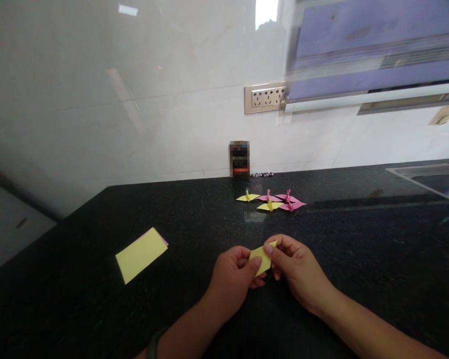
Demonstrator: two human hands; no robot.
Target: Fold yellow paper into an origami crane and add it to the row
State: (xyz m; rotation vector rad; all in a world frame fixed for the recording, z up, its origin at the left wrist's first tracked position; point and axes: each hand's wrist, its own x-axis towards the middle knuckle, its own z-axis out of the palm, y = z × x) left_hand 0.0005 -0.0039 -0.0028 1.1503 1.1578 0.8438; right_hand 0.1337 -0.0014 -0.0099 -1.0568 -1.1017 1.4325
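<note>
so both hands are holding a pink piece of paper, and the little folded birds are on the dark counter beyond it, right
Not quite: the piece of paper held by the left hand and right hand is yellow, not pink, as the head view shows. The folded birds are indeed on the dark counter beyond it.

R hand [298, 269]: cranes [270, 205] fwd, gap btwn.

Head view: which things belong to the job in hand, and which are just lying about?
Likely part of the job, judging by the matching paper:
folded yellow paper, held by left hand and right hand
yellow sheet, pink showing beneath
two yellow birds
three pink birds

Apparently just lying about:
upright boxy item by the wall
patterned strand beside it
</note>
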